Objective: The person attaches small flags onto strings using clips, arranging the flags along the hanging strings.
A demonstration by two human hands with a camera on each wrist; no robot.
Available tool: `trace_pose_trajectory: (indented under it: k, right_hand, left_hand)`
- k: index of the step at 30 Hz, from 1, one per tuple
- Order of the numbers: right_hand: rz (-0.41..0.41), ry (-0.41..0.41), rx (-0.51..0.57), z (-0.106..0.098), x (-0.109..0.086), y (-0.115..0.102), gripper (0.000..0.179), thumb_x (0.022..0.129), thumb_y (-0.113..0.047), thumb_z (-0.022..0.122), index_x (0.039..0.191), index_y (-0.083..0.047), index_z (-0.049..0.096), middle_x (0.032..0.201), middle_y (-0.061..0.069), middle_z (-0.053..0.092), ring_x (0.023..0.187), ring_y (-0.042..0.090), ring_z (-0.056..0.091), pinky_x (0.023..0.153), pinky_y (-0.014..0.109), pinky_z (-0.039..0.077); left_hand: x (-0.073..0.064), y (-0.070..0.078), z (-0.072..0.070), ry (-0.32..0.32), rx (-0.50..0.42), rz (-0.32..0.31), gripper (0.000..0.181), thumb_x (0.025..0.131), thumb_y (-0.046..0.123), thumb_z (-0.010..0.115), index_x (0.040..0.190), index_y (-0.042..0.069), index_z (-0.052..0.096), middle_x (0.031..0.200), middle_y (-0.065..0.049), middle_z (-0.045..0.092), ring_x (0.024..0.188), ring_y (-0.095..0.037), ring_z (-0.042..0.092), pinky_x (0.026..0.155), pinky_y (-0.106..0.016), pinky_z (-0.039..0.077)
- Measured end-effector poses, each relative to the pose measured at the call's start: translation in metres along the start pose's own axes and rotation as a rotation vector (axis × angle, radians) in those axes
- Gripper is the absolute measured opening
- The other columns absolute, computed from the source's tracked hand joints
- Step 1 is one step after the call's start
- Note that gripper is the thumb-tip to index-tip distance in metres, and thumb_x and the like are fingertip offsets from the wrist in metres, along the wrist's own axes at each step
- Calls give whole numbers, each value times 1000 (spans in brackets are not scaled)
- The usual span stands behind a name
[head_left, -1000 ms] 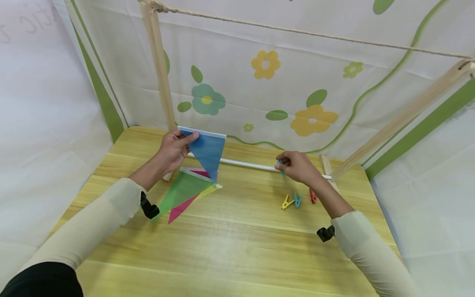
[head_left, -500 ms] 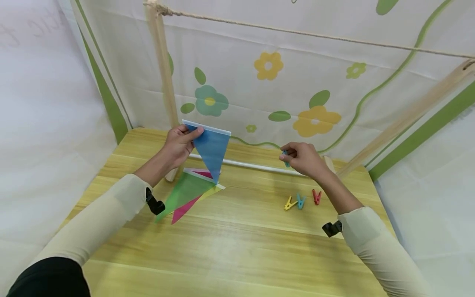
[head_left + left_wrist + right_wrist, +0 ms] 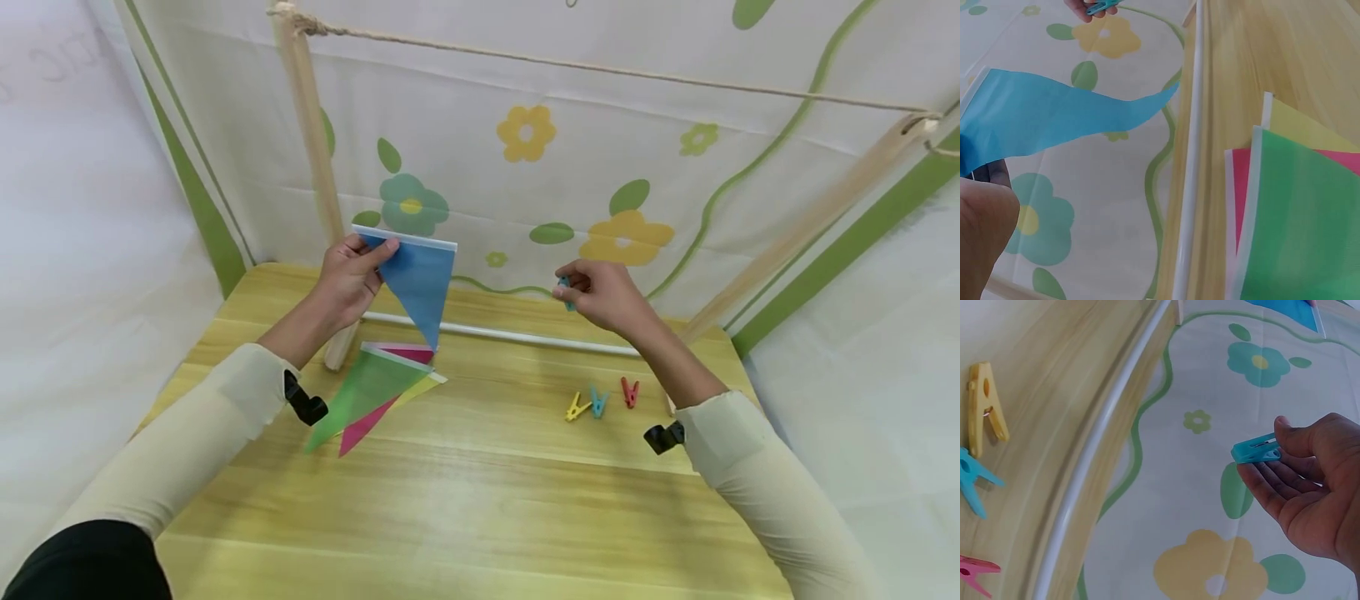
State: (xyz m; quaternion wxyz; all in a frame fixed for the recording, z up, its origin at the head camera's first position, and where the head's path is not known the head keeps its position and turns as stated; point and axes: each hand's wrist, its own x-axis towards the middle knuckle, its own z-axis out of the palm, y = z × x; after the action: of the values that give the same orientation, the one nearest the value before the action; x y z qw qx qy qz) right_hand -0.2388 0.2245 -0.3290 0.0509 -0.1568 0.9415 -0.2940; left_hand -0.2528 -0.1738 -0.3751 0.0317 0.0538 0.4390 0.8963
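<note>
My left hand pinches a blue triangular pennant by its white-edged top, thumb in front, and its tip hangs down. In the right wrist view my right hand holds a light-blue clothespin between thumb and fingers, above the table. On the wood below the left hand, a green pennant overlaps a pink pennant and a yellow pennant. Below the right hand lie a yellow clothespin, another blue clothespin and a red clothespin.
A twine line runs between a left wooden post and a right wooden post. Along the back of the table stretches a white rod. Behind it hangs a flower-printed cloth.
Both hands have risen, the left with the blue pennant and the right with the blue clothespin. The pennants and clothespins on the table stay where they were.
</note>
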Motion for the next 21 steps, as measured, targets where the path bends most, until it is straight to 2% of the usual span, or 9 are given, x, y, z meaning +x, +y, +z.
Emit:
trace_pose_trajectory:
  k: [10,21]
  right_hand:
    - [-27,59,4,-15,3,-16,41,115,-27,70,148,-3,71,131,22,78,120,37,76,102,56,63]
    - [-66,107,11,-25,6,-31,38,114,-26,71,145,-4,73,123,18,81,111,34,78,95,51,64]
  left_hand:
    - [4,10,9,-9,-5,45,17,108,-3,70,106,11,79,106,0,82,108,-14,78,99,-24,65]
    - [8,16,25,-20,-2,75,19,109,-2,68,108,12,81,108,1,83,110,-14,78,102,-24,64]
